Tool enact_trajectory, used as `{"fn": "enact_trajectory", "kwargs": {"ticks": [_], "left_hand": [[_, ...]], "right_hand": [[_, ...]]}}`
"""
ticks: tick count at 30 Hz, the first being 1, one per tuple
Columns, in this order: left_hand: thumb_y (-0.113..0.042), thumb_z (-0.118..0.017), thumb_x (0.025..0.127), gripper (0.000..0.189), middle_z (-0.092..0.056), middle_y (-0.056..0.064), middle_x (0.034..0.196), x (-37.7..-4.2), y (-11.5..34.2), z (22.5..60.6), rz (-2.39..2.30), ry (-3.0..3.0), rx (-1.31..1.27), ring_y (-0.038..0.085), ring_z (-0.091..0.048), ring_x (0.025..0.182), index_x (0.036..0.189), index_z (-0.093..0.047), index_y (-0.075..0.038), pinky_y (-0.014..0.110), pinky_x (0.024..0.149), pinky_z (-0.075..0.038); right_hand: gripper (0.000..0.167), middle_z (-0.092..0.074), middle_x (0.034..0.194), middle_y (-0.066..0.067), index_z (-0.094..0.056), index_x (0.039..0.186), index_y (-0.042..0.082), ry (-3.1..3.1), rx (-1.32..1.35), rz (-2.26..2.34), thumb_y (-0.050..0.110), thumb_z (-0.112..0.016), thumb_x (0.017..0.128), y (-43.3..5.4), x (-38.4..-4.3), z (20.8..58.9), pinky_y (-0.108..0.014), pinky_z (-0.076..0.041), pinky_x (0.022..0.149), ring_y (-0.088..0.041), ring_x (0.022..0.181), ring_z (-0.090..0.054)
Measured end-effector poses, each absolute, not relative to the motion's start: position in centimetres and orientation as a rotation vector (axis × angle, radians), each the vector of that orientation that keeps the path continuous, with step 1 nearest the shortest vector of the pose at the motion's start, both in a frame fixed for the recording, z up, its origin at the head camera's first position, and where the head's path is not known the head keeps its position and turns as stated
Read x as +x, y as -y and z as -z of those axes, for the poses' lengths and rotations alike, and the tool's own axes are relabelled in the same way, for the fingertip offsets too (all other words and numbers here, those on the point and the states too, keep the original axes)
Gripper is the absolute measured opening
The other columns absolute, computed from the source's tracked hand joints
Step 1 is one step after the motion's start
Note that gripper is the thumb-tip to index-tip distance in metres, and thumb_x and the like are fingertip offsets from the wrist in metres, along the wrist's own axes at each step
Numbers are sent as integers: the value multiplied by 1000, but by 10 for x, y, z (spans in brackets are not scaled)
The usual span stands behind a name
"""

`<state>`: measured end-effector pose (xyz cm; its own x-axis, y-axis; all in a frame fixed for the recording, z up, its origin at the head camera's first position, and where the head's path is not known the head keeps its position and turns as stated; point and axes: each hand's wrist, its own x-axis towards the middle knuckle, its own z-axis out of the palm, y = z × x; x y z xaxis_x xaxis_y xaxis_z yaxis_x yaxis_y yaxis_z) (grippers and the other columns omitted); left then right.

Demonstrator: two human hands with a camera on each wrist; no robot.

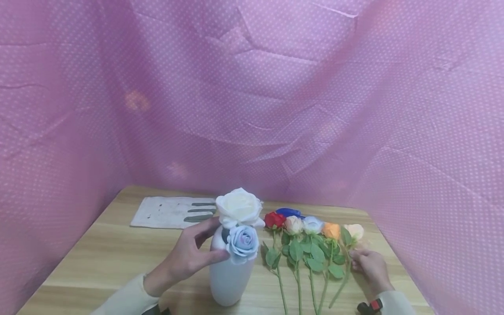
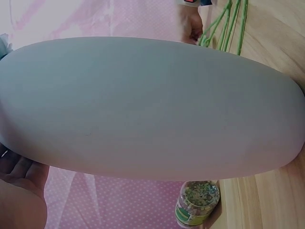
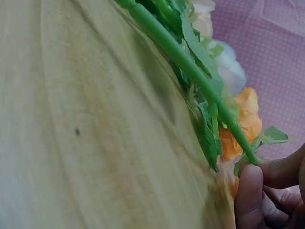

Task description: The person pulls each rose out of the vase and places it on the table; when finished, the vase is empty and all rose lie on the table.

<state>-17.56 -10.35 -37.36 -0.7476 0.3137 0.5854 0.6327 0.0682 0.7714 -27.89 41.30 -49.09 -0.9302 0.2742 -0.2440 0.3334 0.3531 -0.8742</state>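
Observation:
A pale vase (image 1: 231, 280) stands upright on the table, bearing a white rose (image 1: 239, 206) and a light blue rose (image 1: 243, 245) at its mouth. My left hand (image 1: 189, 253) holds the vase near its top, thumb in front beside the blue rose; its other fingertips are hidden. In the left wrist view the vase's side (image 2: 152, 109) fills most of the picture. On the right, my right hand (image 1: 370, 266) pinches the green stem (image 3: 190, 71) of a cream rose (image 1: 355, 231), just below the bloom. That stem slants over the table beside an orange rose (image 3: 245, 121).
Left of the cream rose lie a red rose (image 1: 274, 219), a pale pink one (image 1: 293, 225), a bluish-white one (image 1: 313, 225) and an orange one. Behind them is a blue object (image 1: 289, 213). A white-and-green glove (image 1: 165, 213) lies back left. The left wrist view shows a pebble-filled jar (image 2: 198, 202).

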Motion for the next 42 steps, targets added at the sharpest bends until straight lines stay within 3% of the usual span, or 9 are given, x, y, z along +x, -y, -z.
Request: {"fn": "enact_trajectory", "kwargs": {"ticks": [4,16,21,26,29,31,34,38,42], "left_hand": [[3,-80,80,65,-65,17,136,-176,104,374,1728,2087,-960,10,-63,126,140,-56,-4,27,110,-52],[4,-80,79,66,-64,18,136,-178,106,374,1735,2075,-973,10,-62,126,140,-56,-3,27,111,-52],[3,-80,79,65,-64,18,136,-178,106,375,1742,2081,-969,10,-62,128,140,-56,-4,26,111,-51],[3,-80,80,66,-63,18,137,-178,107,376,1736,2085,-957,10,-61,128,140,-55,-4,25,111,-51],[3,-80,80,65,-64,19,136,-178,107,377,1735,2085,-956,10,-62,128,140,-56,-4,26,111,-51],[2,-80,80,64,-64,19,135,-178,106,377,1733,2088,-954,10,-62,126,139,-56,-3,26,111,-51],[1,-80,79,64,-65,19,134,-177,106,377,1730,2096,-933,10,-63,124,138,-56,-2,27,110,-52],[0,-81,79,63,-66,19,132,-175,105,376,1732,2108,-887,9,-64,122,137,-56,-2,25,109,-53],[-1,-81,80,62,-66,18,131,-175,106,376,1739,2111,-875,10,-64,122,137,-56,-3,23,109,-52]], "right_hand": [[34,-69,77,1,-65,114,-12,-2605,552,1538,15,-68,93,-408,-279,493,-22,-61,62,-11,70,-64],[29,-73,78,-1,-72,103,-4,-2689,534,1433,22,-74,90,-404,-281,496,-25,-62,64,-13,71,-67],[29,-74,75,1,-76,98,2,-2826,456,1303,29,-71,91,-411,-280,490,-25,-52,67,-14,75,-65],[40,-76,100,-11,-70,117,2,-2877,471,1350,36,-66,96,-413,-280,484,-28,-55,75,-20,93,-66],[48,-74,113,-3,-62,131,4,-2841,548,1563,38,-65,98,-411,-281,478,-22,-56,81,-12,99,-67],[50,-71,107,14,-57,137,8,-2761,603,1774,38,-67,98,-409,-282,472,-11,-51,80,2,92,-64],[51,-63,105,26,-52,142,12,-2539,602,2207,27,-70,97,-403,-289,457,-5,-48,87,7,98,-61],[46,-64,112,16,-55,136,13,-2260,475,2684,12,-72,93,-388,-305,430,-5,-48,95,0,109,-59],[41,-70,109,4,-60,126,5,-2018,202,3031,-6,-71,89,-368,-322,402,-10,-55,94,-8,105,-65]]}}
